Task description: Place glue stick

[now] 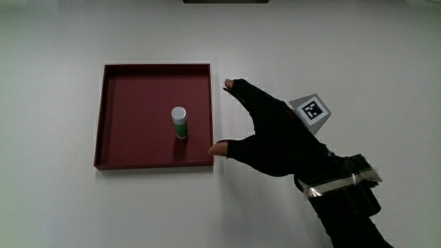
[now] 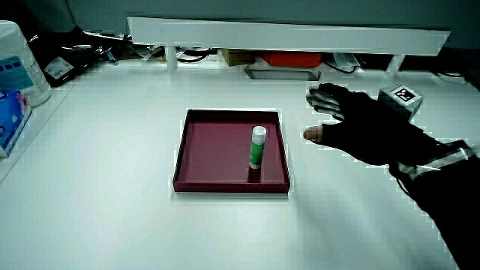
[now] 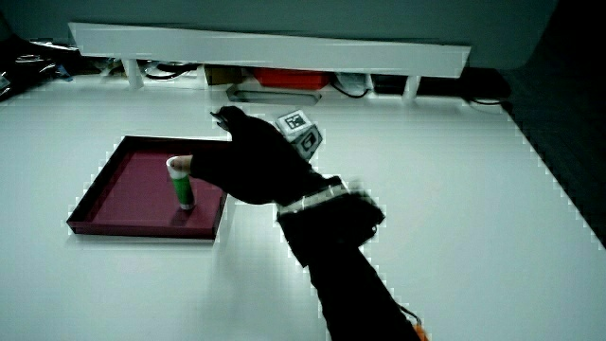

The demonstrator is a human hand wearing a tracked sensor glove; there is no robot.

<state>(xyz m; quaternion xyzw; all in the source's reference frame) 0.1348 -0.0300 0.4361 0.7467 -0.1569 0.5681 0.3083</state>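
A green glue stick (image 1: 180, 123) with a white cap stands upright in the dark red tray (image 1: 124, 155), near the tray's middle. In both side views the glue stick (image 2: 256, 148) (image 3: 181, 184) also stands upright in the tray (image 2: 196, 169) (image 3: 104, 204). The hand (image 1: 272, 131) hovers just outside the tray's rim, beside the glue stick, its fingers spread and holding nothing. The same spread, bare pose of the hand (image 2: 352, 120) (image 3: 248, 161) shows in both side views. A patterned cube (image 1: 311, 112) sits on the back of the hand.
The tray lies on a white table (image 1: 55, 207). A low white partition (image 2: 285, 36) runs along the table's edge farthest from the person, with a red box (image 2: 292, 58) and clutter under it. A blue and white package (image 2: 15, 82) stands at the table's edge.
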